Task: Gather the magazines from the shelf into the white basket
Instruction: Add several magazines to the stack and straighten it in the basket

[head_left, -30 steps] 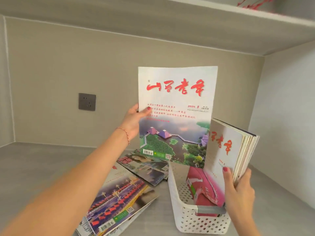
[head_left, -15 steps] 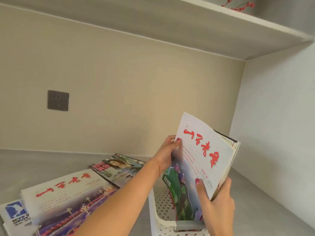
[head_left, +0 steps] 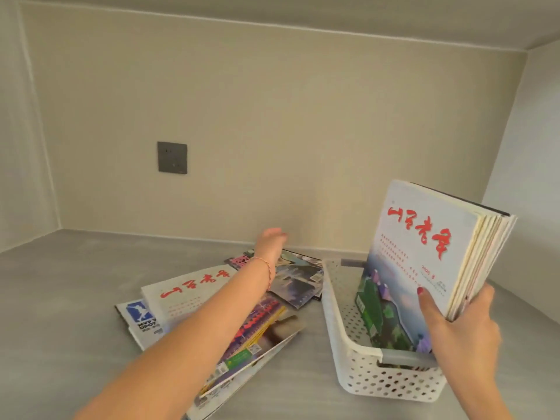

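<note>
A white perforated basket (head_left: 342,338) stands on the grey shelf at the right. Several magazines (head_left: 424,262) stand upright inside it as one stack, the front cover white with red characters. My right hand (head_left: 460,325) grips that stack at its lower right corner. Several more magazines (head_left: 194,292) lie spread flat on the shelf left of the basket. My left hand (head_left: 271,241) hovers above the far magazine (head_left: 298,275) of that spread, fingers apart, holding nothing.
A grey wall socket (head_left: 172,157) sits on the beige back wall. The grey shelf floor (head_left: 66,286) stretches to the left of the spread. A side wall (head_left: 533,165) closes in just right of the basket.
My left hand has let go of the white-covered magazine, which now stands in the stack in the basket, and has swung left over the magazines lying on the shelf.
</note>
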